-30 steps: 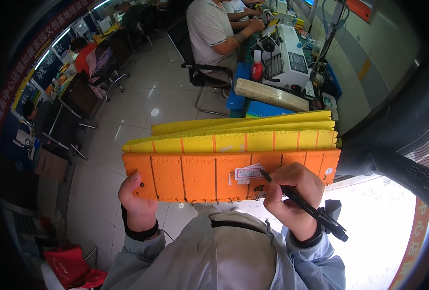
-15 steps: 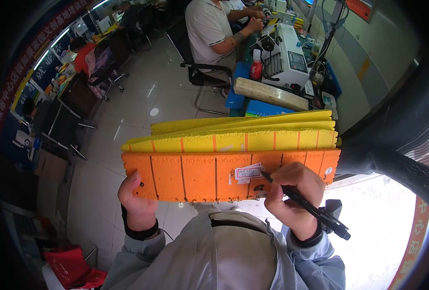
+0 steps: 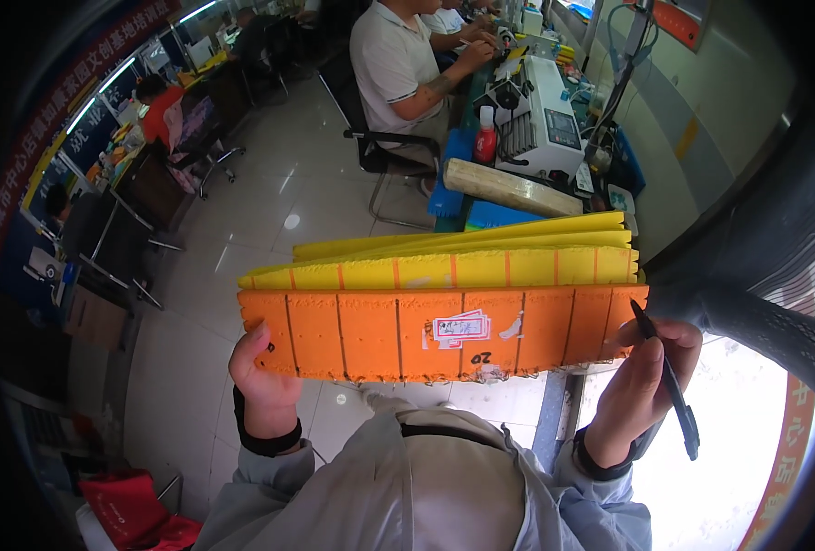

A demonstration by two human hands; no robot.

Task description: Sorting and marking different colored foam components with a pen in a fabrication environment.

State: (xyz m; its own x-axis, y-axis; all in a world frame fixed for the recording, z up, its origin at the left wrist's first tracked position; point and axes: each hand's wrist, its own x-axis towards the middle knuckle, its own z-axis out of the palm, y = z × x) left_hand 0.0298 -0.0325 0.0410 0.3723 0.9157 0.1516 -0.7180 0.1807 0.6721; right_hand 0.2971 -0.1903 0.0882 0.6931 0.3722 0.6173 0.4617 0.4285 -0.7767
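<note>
A long orange foam board (image 3: pixel 366 335) lies across in front of me, marked with dark crosswise lines and scalloped along its lower edge. My left hand (image 3: pixel 268 386) grips its left end, thumb on the face and the other fingers hidden behind. Layered white labels (image 3: pixel 460 327), one with a red border, are stuck right of the board's middle. My right hand (image 3: pixel 641 386) is closed round a black pen (image 3: pixel 672 381), tip upward, and its fingers reach the board's right end. Behind the orange board are several yellow boards (image 3: pixel 361 272), the front one with orange lines.
Beyond the boards, a workbench carries a wooden block (image 3: pixel 513 188), a red bottle (image 3: pixel 485 142) and a white machine (image 3: pixel 551 129). A person (image 3: pixel 398 69) sits there on a black chair (image 3: pixel 384 147). Dark fabric (image 3: pixel 729 239) hangs at right; a red bag (image 3: pixel 132 505) is at lower left.
My right hand has moved right with the pen, from beside the labels to the board's right end. The pen now points more upward. My left hand keeps its grip.
</note>
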